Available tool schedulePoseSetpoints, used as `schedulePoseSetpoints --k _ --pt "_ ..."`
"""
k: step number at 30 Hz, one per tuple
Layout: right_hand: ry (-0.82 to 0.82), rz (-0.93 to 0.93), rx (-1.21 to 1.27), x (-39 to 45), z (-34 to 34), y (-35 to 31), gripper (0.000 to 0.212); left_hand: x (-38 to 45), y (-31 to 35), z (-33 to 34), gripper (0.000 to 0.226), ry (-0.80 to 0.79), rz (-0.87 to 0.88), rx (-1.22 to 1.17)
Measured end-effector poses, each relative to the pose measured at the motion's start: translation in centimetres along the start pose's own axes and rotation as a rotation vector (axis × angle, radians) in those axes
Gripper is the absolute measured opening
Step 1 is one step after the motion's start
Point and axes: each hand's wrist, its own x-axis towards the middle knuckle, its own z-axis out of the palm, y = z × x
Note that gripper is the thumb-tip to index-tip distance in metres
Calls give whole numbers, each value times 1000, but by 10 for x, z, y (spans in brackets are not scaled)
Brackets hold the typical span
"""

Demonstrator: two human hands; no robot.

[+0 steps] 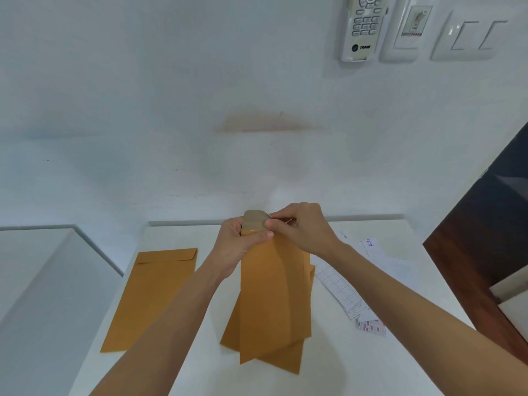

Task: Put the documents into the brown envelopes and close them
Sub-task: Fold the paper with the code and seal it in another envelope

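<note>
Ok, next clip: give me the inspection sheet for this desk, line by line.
Surface: white table, against a white wall.
Job's things: held envelope upright, flap open; envelope stack beneath it; closed envelope lying flat at left; documents at right.
Clutter: nothing seen.
Grippers: left hand grips the held envelope's top; right hand pinches at its flap.
Cables: nothing seen.
Surroundings: remote in a wall holder, wall switches, dark cabinet at right.
</note>
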Motion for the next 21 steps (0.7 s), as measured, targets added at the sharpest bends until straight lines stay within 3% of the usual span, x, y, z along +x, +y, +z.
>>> schedulePoseSetpoints --k 7,11,13,15,18,21 --pt "79 45 -64 3 1 -2 22 -1 -5 -3 22 16 -24 -2" --pt "325 203 68 -2 -8 14 22 -2 -17 -13 27 49 -60 1" --pt "423 350 254 -13 -17 35 21 -2 -27 -21 30 95 -93 3" --pt "394 524 346 -31 -21 63 21 -4 -38 -31 31 130 -123 26" --pt "228 760 275 -65 -11 104 15 -7 -59 -45 31 149 -179 82" --pt "82 831 -39 -85 2 124 20 -8 -79 -51 34 113 -212 217"
